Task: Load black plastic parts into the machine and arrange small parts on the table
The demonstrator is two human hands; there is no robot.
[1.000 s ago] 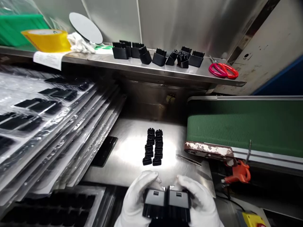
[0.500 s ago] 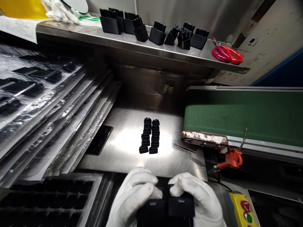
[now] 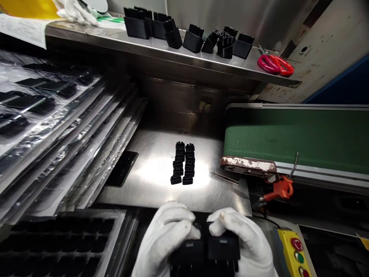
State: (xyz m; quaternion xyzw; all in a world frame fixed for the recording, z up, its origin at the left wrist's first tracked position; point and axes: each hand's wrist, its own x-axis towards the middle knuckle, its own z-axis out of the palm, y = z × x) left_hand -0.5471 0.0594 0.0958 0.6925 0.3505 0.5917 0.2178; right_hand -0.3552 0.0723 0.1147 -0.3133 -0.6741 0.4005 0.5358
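Both of my hands wear white gloves and are at the bottom of the head view, just in front of the metal table's near edge. My left hand [image 3: 167, 240] is closed around a black plastic part [image 3: 188, 252]. Beside it, my right hand [image 3: 240, 238] grips a similar black plastic part [image 3: 223, 248]. The two parts sit side by side, nearly touching, and more dark pieces show below them, cut off by the frame edge. Farther up on the metal table [image 3: 152, 196], small black pieces [image 3: 183, 163] stand in two columns.
Stacked clear trays [image 3: 83, 142] fill the left, and a tray of black parts [image 3: 113, 238] lies below. A dark flat slab [image 3: 122, 169], tweezers [image 3: 224, 178], a green conveyor [image 3: 294, 138], orange-handled pliers [image 3: 281, 188], a yellow button box [image 3: 294, 252], and a shelf [image 3: 109, 38] with scissors [image 3: 275, 64] surround the table.
The view has shifted slightly. My hands still hold the black parts side by side, a little farther right in the picture. The pieces on the table keep their arrangement.
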